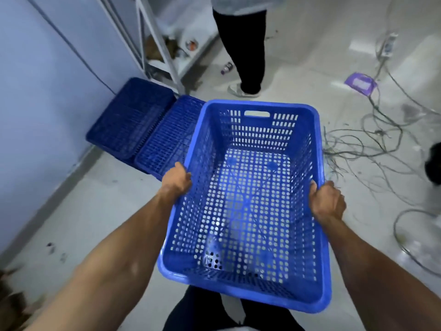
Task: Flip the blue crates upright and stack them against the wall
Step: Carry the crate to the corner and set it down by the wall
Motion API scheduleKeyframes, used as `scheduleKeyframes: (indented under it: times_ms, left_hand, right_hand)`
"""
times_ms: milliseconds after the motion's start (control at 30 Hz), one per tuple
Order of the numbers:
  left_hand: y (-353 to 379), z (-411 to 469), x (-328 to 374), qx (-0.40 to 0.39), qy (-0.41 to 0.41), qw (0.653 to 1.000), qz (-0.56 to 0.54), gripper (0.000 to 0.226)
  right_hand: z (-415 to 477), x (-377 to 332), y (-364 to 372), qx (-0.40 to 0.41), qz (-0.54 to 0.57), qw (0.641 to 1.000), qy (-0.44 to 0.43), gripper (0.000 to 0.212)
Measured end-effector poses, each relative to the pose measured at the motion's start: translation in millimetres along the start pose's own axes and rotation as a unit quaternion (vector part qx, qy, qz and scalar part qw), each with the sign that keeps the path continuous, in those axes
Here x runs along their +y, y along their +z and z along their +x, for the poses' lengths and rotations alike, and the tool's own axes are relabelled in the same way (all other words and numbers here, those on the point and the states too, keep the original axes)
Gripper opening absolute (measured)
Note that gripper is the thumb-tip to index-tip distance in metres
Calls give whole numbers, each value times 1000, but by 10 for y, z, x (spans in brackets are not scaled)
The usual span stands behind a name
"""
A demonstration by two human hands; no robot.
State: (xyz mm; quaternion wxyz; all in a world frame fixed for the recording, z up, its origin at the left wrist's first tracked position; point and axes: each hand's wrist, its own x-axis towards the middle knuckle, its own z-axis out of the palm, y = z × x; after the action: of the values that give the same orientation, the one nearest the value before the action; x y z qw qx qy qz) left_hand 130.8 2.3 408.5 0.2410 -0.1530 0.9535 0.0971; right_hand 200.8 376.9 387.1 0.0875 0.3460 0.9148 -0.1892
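Observation:
I hold a blue perforated crate (248,211) upright in the air in front of me, its open top facing me. My left hand (176,181) grips its left rim and my right hand (327,201) grips its right rim. Two more blue crates lie upside down on the floor beyond it: one (131,118) against the pale wall (35,91), the other (167,139) beside it, partly hidden behind the held crate.
Another person's legs (245,51) stand ahead, beside a white metal rack (162,44). Tangled cables (372,144) spread over the floor on the right, with a purple packet (360,83) and a power strip (387,45). A small bottle (226,67) lies near the rack.

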Motion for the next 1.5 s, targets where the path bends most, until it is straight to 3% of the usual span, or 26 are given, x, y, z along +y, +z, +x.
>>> scheduleKeyframes:
  times_ms: [200, 467, 1033, 1500]
  left_hand:
    - [-272, -539, -655, 31, -71, 995, -64, 37]
    - [-387, -952, -2051, 75, -196, 967, -145, 38]
    - [-706, -1237, -5479, 143, -393, 871, -257, 40]
    - [-1004, -316, -6674, 96, -541, 768, -329, 34]
  right_hand:
    - [-254, -532, -149, -24, -10, 995, -101, 46]
    - [-854, -1833, 105, -52, -47, 965, -252, 44]
    - [-3151, -4939, 1625, -88, -113, 859, -491, 46]
    - [-3632, -7481, 3195, -160, -186, 751, -613, 47]
